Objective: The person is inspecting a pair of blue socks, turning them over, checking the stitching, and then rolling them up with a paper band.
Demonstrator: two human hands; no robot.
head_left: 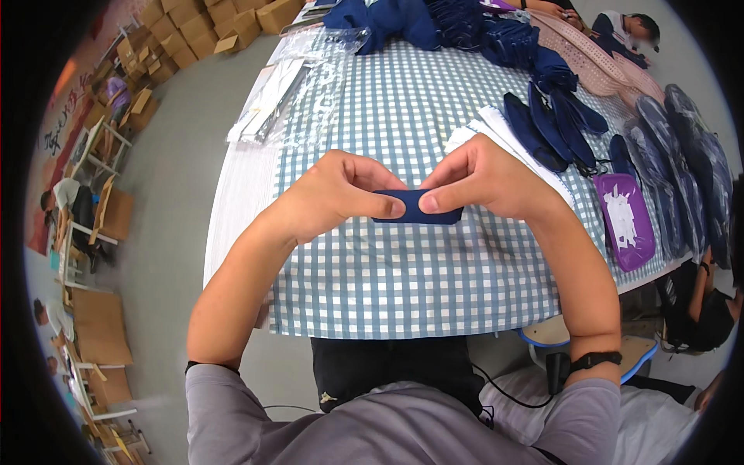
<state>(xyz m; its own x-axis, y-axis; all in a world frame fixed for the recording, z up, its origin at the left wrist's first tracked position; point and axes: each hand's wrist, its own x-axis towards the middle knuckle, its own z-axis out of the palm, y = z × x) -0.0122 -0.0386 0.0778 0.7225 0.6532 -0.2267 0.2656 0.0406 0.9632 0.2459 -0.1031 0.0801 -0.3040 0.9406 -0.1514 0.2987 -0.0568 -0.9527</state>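
Note:
A small navy blue fabric piece (422, 211), folded or rolled into a short bar, is held level above the checked tablecloth (372, 287). My left hand (341, 190) pinches its left part, thumb on the near face and fingers behind. My right hand (488, 182) grips the right part the same way, the two thumbs almost meeting at the middle. Behind my right hand lies a stack of white sheets (496, 120), partly covered by it. Several flat navy fabric pieces (535, 132) rest to the right of those sheets.
A purple tray (626, 225) with white labels sits at the table's right edge, beside clear-bagged navy items (674, 147). Navy fabric (442, 23) is heaped at the far end. Clear plastic bags (287, 101) lie far left. Other people work around; cardboard boxes (186, 31) stand beyond.

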